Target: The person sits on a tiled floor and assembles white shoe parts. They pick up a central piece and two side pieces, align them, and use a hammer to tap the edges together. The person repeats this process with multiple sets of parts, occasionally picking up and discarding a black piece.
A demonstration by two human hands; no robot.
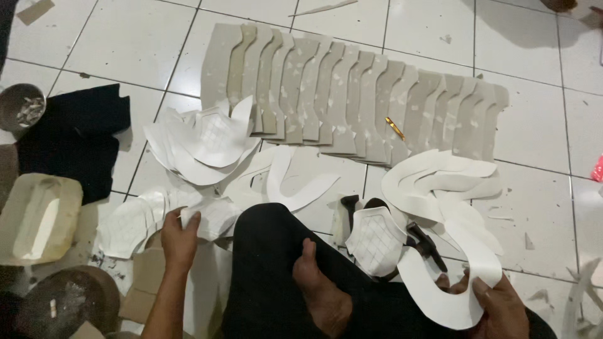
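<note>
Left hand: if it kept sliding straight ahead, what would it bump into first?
The left hand grips a white cut piece; straight ahead, it would probably first meet the pile of white pieces, though depth is unclear.

Place: small craft workshop, floor-level work.
Floor: white tiles [113, 44], littered with offcuts.
Stock: row of grey cut pattern pieces [352, 100]; piles of white curved pieces [440, 182].
Tools: black hammer [427, 245].
</note>
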